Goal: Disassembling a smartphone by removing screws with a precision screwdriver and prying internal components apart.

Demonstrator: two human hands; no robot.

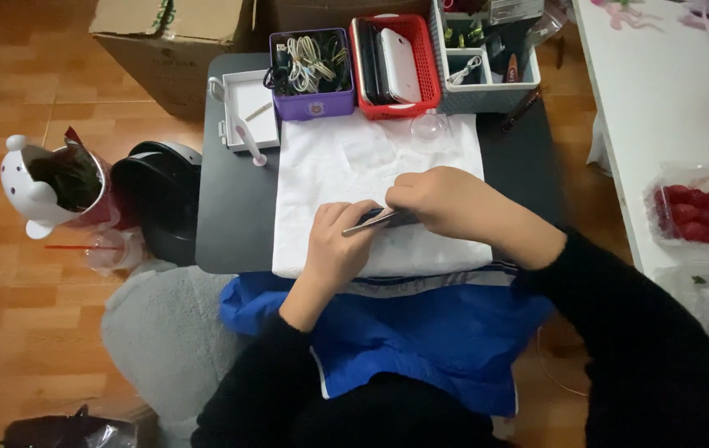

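From here I see both hands meeting at the centre of the frame, over a white cloth [330,178] spread on a dark table [234,216]. My left hand [334,245] lies curled on the cloth with its fingers closed round a thin metal tool [369,222] — tweezers or a slim blade, I cannot tell which. My right hand [442,202] is closed down over the tool's far end and hides whatever small part sits under it; that part lies just right of centre, on the cloth.

To do this well, I judge the left hand should stay planted on the cloth as a brace, so that the tool tip moves only by finger pressure, and the right should pin the piece flat without covering the tip. A tilt of the head would help, since the knuckles block my view of the contact point.

Around the work, along the top of the frame: a white tray [248,108] with a small stick in it, a purple basket [311,75] of coiled cables, a red basket [394,65] holding flat devices, and a grey organiser [487,70]. A clear dome [431,126] rests on the cloth just below the red basket — near enough to be knocked by the right hand. At the left stands a white bin [51,187], with a black bin [159,203] beside it; a box of strawberries [699,214] sits at the right edge. A blue garment [421,336] covers the lap at the table's near edge.
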